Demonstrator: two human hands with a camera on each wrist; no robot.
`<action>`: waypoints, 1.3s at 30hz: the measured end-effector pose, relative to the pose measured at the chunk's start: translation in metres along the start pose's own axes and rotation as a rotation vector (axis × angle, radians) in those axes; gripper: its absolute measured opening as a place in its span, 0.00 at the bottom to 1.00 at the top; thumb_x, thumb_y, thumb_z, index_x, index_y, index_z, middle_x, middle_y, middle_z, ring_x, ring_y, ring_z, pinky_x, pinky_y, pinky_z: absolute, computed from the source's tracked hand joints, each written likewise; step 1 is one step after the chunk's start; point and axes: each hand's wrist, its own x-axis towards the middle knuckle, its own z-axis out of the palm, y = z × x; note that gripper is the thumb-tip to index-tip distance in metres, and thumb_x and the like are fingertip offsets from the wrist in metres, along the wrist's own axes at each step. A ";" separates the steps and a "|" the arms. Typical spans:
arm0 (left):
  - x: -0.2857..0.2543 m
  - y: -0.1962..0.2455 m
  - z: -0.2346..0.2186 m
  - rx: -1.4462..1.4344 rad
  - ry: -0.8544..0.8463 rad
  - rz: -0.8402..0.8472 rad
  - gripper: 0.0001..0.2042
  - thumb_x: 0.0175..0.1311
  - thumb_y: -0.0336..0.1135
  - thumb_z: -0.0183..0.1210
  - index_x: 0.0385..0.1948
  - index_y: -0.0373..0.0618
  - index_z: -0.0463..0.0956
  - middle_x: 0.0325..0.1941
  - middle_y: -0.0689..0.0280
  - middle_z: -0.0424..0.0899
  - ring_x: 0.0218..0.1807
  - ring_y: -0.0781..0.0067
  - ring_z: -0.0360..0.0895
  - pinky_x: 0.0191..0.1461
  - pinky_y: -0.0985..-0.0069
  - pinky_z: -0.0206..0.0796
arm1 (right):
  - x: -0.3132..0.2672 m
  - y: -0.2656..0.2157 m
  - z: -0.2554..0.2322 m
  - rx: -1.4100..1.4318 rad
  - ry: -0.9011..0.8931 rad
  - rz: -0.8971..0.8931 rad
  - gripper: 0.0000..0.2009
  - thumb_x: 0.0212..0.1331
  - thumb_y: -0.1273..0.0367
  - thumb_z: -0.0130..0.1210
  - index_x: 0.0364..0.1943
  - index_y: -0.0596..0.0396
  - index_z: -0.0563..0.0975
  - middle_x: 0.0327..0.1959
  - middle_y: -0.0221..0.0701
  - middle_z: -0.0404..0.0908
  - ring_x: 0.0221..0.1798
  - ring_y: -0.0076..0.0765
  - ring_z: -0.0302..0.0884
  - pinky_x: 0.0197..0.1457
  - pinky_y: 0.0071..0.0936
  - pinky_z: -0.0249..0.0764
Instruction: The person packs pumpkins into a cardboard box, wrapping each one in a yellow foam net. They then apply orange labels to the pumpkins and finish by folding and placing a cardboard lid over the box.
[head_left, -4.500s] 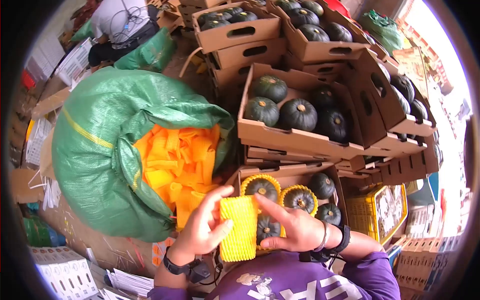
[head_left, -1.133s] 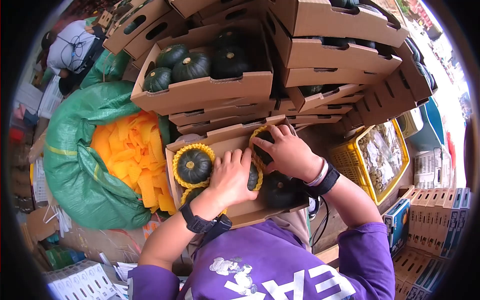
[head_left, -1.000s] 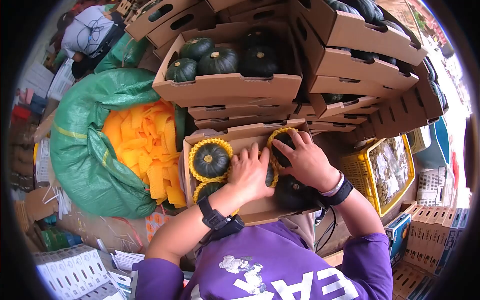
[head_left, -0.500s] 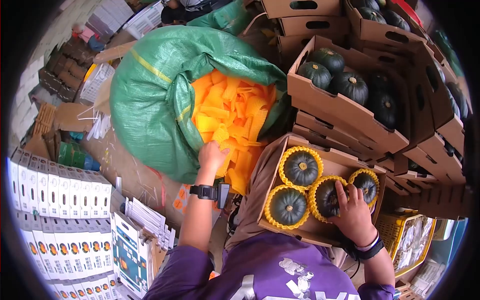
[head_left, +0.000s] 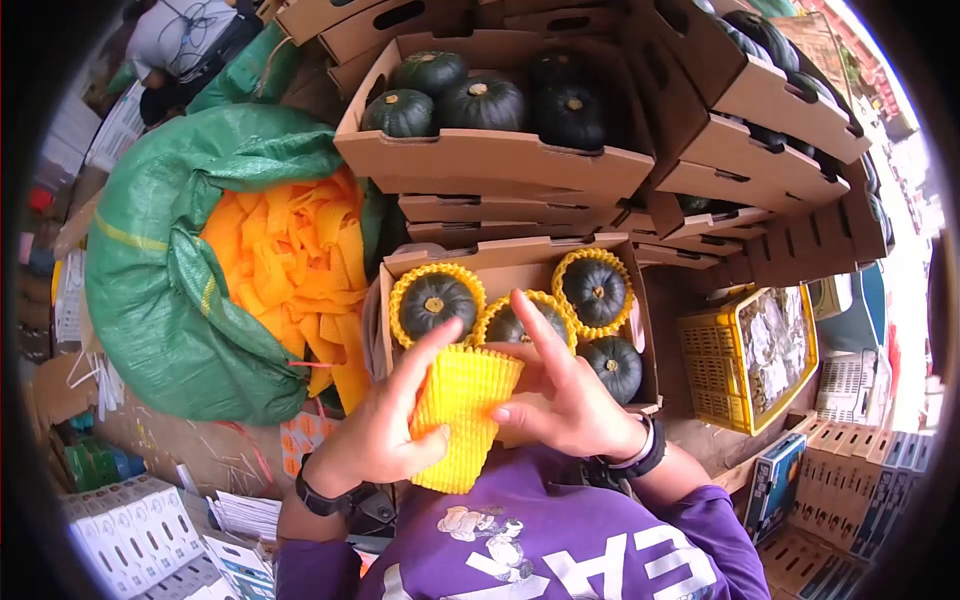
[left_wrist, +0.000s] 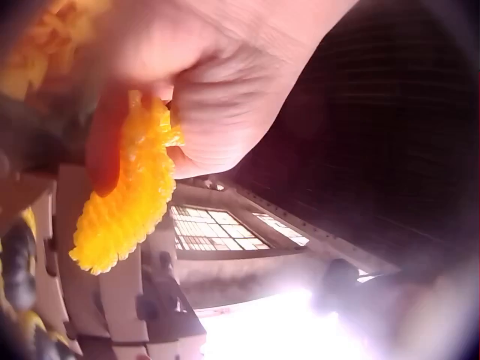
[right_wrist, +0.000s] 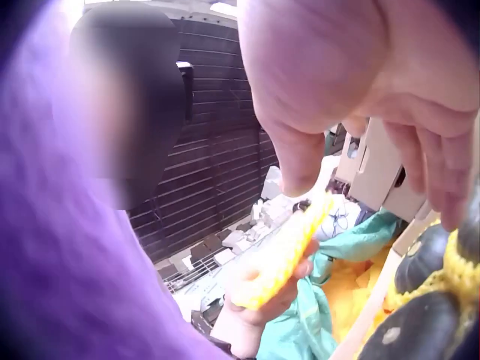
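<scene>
A yellow ribbed foam net (head_left: 465, 415) is pinched between the thumb and fingers of the left hand (head_left: 385, 435), in front of the chest. The right hand (head_left: 580, 410) is beside the net with its index finger straight and its thumb at the net's right edge. In the left wrist view the flattened net (left_wrist: 127, 206) hangs from the left hand (left_wrist: 225, 90). The right wrist view shows the right hand's thumb near the net's end (right_wrist: 281, 262). Behind the hands, a carton (head_left: 520, 258) holds netted squashes (head_left: 435, 303) and a bare dark squash (head_left: 612, 368).
A green sack (head_left: 180, 350) full of orange nets (head_left: 290, 255) stands at the left. Stacked cartons (head_left: 500, 165) with squashes rise behind. At the right are a yellow crate (head_left: 710, 375) and folded boxes (head_left: 850, 480). Another person (head_left: 185, 40) is at the back left.
The left hand has moved from the sack's nets to the chest, now holding a yellow net. The right hand has left a netted squash and come beside it. The view has shifted.
</scene>
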 end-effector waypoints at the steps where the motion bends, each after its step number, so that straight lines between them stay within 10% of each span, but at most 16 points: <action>1: 0.007 0.000 0.009 0.457 -0.226 0.108 0.32 0.55 0.20 0.54 0.65 0.41 0.57 0.58 0.52 0.72 0.52 0.70 0.78 0.52 0.74 0.70 | -0.005 -0.006 0.001 0.014 0.039 0.116 0.41 0.55 0.72 0.62 0.71 0.55 0.49 0.38 0.40 0.81 0.29 0.35 0.80 0.36 0.28 0.75; 5: 0.004 -0.024 0.035 -0.057 -0.030 -0.203 0.27 0.57 0.30 0.63 0.59 0.39 0.63 0.29 0.63 0.80 0.28 0.71 0.79 0.34 0.79 0.69 | -0.032 -0.007 -0.012 -0.175 0.091 0.140 0.25 0.52 0.73 0.64 0.54 0.59 0.68 0.26 0.31 0.78 0.23 0.25 0.74 0.29 0.24 0.71; 7: 0.005 -0.012 0.040 0.151 -0.170 -0.347 0.22 0.58 0.27 0.62 0.54 0.41 0.67 0.23 0.62 0.78 0.25 0.70 0.78 0.30 0.77 0.68 | -0.047 0.005 -0.016 -0.162 -0.006 0.228 0.19 0.51 0.74 0.65 0.48 0.60 0.72 0.25 0.31 0.78 0.23 0.24 0.74 0.29 0.23 0.71; 11: 0.011 -0.022 0.046 0.358 -0.148 0.010 0.13 0.56 0.27 0.63 0.44 0.40 0.76 0.22 0.61 0.77 0.21 0.72 0.74 0.28 0.78 0.66 | -0.062 0.029 -0.015 0.436 -0.043 0.513 0.13 0.52 0.73 0.65 0.42 0.60 0.76 0.32 0.32 0.80 0.35 0.25 0.78 0.40 0.20 0.73; 13: 0.015 -0.016 0.047 0.327 -0.130 -0.112 0.11 0.53 0.30 0.67 0.37 0.38 0.78 0.23 0.66 0.79 0.21 0.75 0.74 0.28 0.78 0.65 | -0.061 0.030 -0.017 -0.049 -0.123 0.081 0.08 0.53 0.73 0.63 0.36 0.59 0.78 0.30 0.31 0.79 0.29 0.27 0.76 0.35 0.26 0.73; 15: 0.016 -0.025 0.039 0.128 -0.335 -0.511 0.14 0.49 0.32 0.71 0.35 0.38 0.78 0.28 0.69 0.79 0.26 0.78 0.75 0.30 0.80 0.65 | -0.052 0.010 -0.028 0.014 0.185 -0.065 0.06 0.57 0.71 0.61 0.35 0.60 0.79 0.45 0.36 0.75 0.41 0.27 0.75 0.48 0.23 0.70; 17: 0.026 -0.025 0.043 0.178 -0.402 -0.307 0.13 0.48 0.31 0.71 0.33 0.38 0.79 0.32 0.69 0.77 0.32 0.80 0.73 0.34 0.83 0.65 | -0.051 0.000 -0.054 0.465 0.311 0.044 0.06 0.58 0.71 0.61 0.35 0.60 0.79 0.42 0.30 0.74 0.45 0.25 0.72 0.51 0.21 0.68; 19: 0.029 -0.033 0.055 0.069 0.032 0.176 0.09 0.48 0.27 0.69 0.29 0.38 0.77 0.34 0.66 0.74 0.33 0.79 0.71 0.36 0.83 0.63 | -0.053 -0.015 -0.051 0.473 -0.121 0.213 0.08 0.52 0.75 0.62 0.34 0.58 0.75 0.33 0.26 0.73 0.35 0.30 0.75 0.40 0.26 0.71; 21: 0.039 -0.038 0.045 0.420 0.380 0.226 0.11 0.44 0.23 0.66 0.25 0.40 0.70 0.38 0.65 0.74 0.36 0.74 0.70 0.41 0.79 0.62 | -0.053 -0.022 -0.048 -0.538 0.185 -0.056 0.12 0.41 0.80 0.61 0.30 0.56 0.71 0.27 0.32 0.71 0.29 0.41 0.74 0.32 0.32 0.71; 23: 0.049 -0.026 0.056 0.590 0.294 0.032 0.14 0.44 0.24 0.65 0.34 0.41 0.72 0.41 0.65 0.73 0.42 0.72 0.71 0.46 0.79 0.62 | -0.051 -0.019 -0.054 -0.899 0.434 -0.212 0.12 0.36 0.79 0.58 0.26 0.53 0.69 0.25 0.35 0.67 0.28 0.46 0.71 0.30 0.37 0.70; 27: 0.045 -0.033 0.074 -0.218 -0.492 -0.063 0.16 0.56 0.28 0.64 0.45 0.39 0.72 0.42 0.66 0.77 0.49 0.73 0.73 0.50 0.77 0.64 | -0.054 -0.005 -0.061 -1.143 0.048 -0.016 0.08 0.44 0.70 0.59 0.29 0.52 0.75 0.27 0.33 0.73 0.33 0.42 0.75 0.34 0.35 0.73; 29: 0.046 -0.046 0.079 -0.245 0.085 -0.194 0.08 0.64 0.29 0.55 0.42 0.36 0.72 0.35 0.59 0.81 0.37 0.63 0.81 0.41 0.75 0.69 | -0.064 -0.006 -0.071 -1.247 -0.015 0.219 0.20 0.45 0.53 0.64 0.38 0.50 0.78 0.30 0.34 0.76 0.39 0.40 0.75 0.43 0.37 0.69; 34: 0.051 -0.046 0.080 0.643 -0.145 -0.212 0.14 0.53 0.23 0.50 0.43 0.31 0.71 0.33 0.40 0.78 0.38 0.45 0.80 0.39 0.64 0.71 | -0.074 0.010 -0.072 -1.281 -0.142 0.343 0.39 0.37 0.49 0.68 0.58 0.45 0.69 0.43 0.43 0.72 0.49 0.45 0.72 0.60 0.42 0.54; 39: 0.046 -0.049 0.062 -0.053 -0.077 -0.262 0.19 0.52 0.18 0.44 0.48 0.29 0.71 0.46 0.52 0.82 0.49 0.63 0.81 0.53 0.71 0.70 | -0.075 0.021 -0.071 -1.419 -0.021 0.131 0.35 0.39 0.50 0.65 0.54 0.50 0.70 0.33 0.42 0.73 0.46 0.45 0.73 0.64 0.43 0.51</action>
